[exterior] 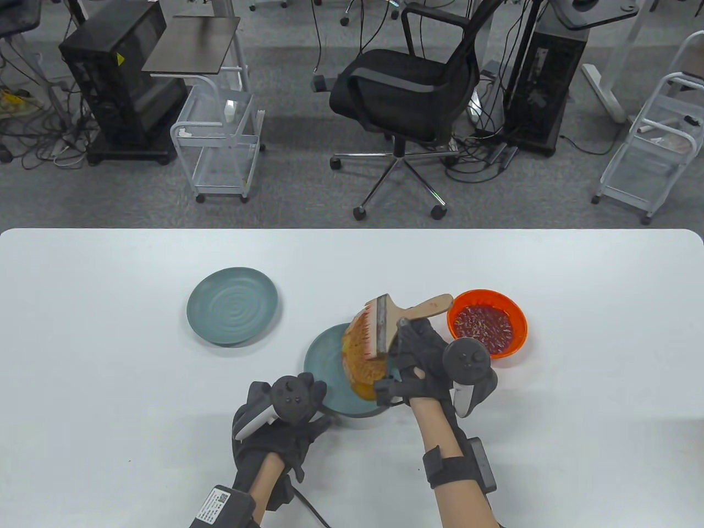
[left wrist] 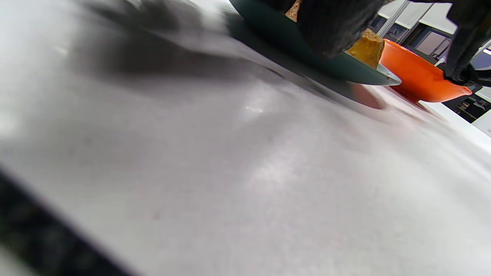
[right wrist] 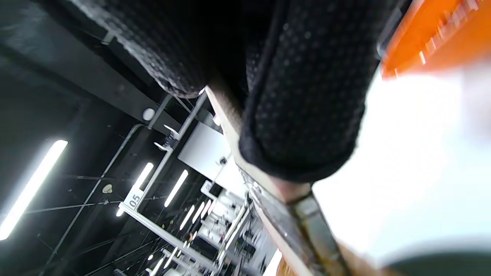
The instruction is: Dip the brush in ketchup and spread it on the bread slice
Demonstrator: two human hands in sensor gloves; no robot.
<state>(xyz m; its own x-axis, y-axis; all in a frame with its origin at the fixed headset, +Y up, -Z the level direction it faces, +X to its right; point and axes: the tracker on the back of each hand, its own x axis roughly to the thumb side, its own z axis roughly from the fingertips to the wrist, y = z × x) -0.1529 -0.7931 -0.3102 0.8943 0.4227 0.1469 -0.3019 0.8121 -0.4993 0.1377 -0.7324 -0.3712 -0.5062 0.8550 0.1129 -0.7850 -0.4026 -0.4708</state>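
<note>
My right hand grips the brush handle, bristles on the bread slice, handle angled toward the ketchup bowl. My left hand steadies the plate; I cannot tell its finger spread

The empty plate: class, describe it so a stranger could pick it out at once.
On the white table, look left of the two hands. The empty plate sits alone there, teal with ringed grooves; the other teal plate holds bread, and the orange bowl holds ketchup.
</note>
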